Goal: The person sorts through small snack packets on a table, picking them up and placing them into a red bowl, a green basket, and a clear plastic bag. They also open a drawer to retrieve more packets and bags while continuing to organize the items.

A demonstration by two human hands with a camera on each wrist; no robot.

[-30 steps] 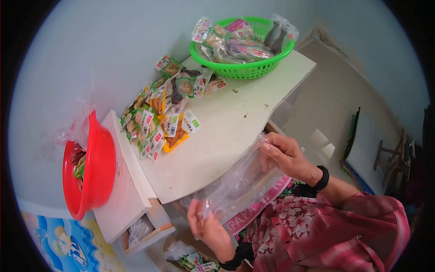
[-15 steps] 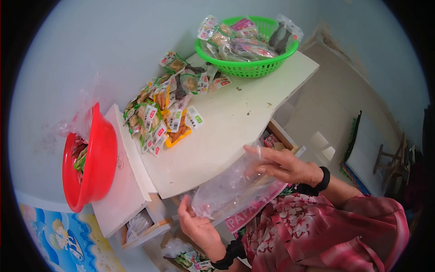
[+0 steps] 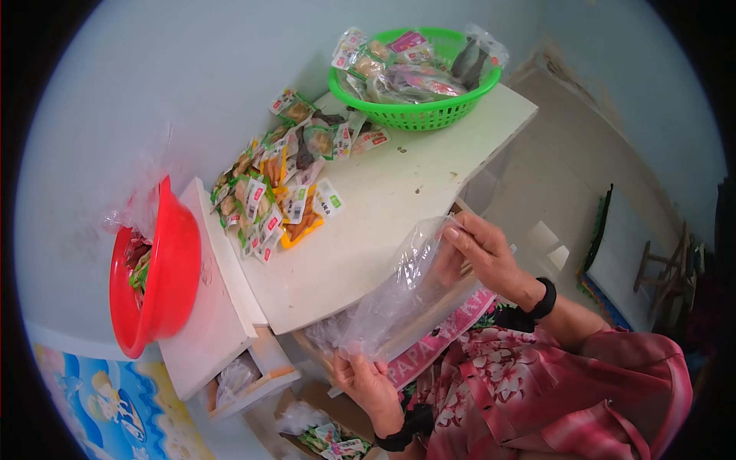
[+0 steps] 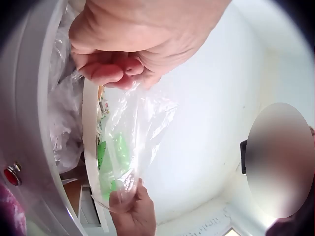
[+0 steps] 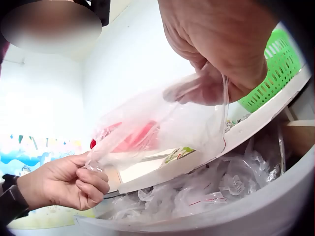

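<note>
A clear plastic bag [image 3: 399,295] is stretched between both hands over the front edge of the white table [image 3: 383,207]. My left hand [image 3: 368,381] pinches its lower end [image 5: 93,167], fingers curled on the film. My right hand [image 3: 479,253] grips the upper end at the bag's mouth [image 5: 216,93]. The bag [image 4: 128,142] looks empty and hangs slack between the two hands. A heap of small snack packets [image 3: 280,188] lies on the table beyond the hands.
A green basket [image 3: 418,77] of packets stands at the table's far end. A red bowl [image 3: 157,268] holding packets sits at the left on a lower shelf. Below the table front an open drawer [image 5: 206,191] holds crumpled plastic bags. A box of packets [image 3: 330,441] sits by my lap.
My right hand has lifted the bag's upper end and closed on it. My left hand has moved right and in, and now pinches the lower end, so the bag is pulled longer.
</note>
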